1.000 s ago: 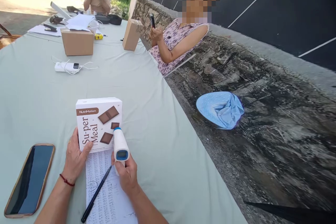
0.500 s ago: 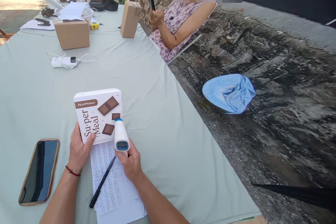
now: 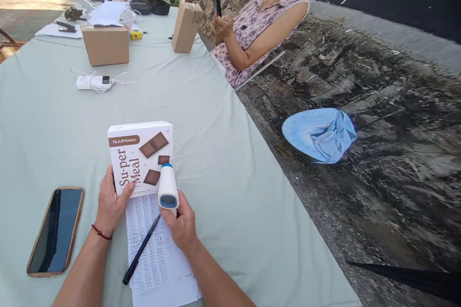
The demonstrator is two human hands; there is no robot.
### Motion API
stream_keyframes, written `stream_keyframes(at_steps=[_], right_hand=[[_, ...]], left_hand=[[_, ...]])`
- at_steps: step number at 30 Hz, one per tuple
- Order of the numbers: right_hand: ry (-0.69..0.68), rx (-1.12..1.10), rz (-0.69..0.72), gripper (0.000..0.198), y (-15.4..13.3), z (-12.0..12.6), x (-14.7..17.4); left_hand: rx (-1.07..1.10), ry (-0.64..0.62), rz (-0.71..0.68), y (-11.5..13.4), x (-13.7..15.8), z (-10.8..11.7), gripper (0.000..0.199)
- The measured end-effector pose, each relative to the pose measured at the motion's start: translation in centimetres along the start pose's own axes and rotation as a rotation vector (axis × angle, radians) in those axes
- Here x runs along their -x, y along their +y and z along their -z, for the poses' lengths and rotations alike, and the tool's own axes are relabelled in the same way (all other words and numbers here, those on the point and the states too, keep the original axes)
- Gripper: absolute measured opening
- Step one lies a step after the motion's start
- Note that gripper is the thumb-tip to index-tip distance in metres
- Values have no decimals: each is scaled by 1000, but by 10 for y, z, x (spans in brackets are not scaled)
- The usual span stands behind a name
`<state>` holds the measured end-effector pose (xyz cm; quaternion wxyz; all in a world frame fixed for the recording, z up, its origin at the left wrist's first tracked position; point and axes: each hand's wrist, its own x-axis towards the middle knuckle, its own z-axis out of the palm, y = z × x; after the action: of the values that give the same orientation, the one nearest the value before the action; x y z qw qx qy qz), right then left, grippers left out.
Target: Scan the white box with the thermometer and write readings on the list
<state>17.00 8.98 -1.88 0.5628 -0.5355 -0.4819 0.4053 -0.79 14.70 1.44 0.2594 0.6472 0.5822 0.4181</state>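
My left hand [image 3: 114,199] grips the lower left corner of a white box [image 3: 124,153] printed "NutriMotion Su-per Meal" with chocolate pieces, its thumb across the front. The box is held tilted up over the table. In my right hand [image 3: 182,223] is a white and blue infrared thermometer [image 3: 168,189], its blue end close to the box's lower right corner and its small screen facing me. Whether it touches the box I cannot tell. Below both hands lie sheets of paper with handwriting [image 3: 158,259], and a black pen [image 3: 141,249] rests across them.
A smartphone [image 3: 55,232] lies on the left of the cloth-covered table [image 3: 223,187]. Farther off are a white corded device [image 3: 94,82], a cardboard box [image 3: 106,47], a taller carton [image 3: 185,29] and a yellow tape measure [image 3: 136,34]. A blue cap [image 3: 320,135] lies beyond the right edge; two people sit nearby.
The view has shifted slightly, so the background sits a little farther right. Both hands keep their hold on the box and the thermometer, with almost no movement between them.
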Motion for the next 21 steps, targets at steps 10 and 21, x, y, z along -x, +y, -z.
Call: stream_keyframes(at_steps=[10, 21], right_hand=[[6, -13, 15, 28, -3, -1, -1], [19, 39, 15, 32, -3, -1, -1]], left_hand=[[0, 2, -2, 2, 0, 0, 65], [-60, 4, -13, -2, 1, -1, 69]])
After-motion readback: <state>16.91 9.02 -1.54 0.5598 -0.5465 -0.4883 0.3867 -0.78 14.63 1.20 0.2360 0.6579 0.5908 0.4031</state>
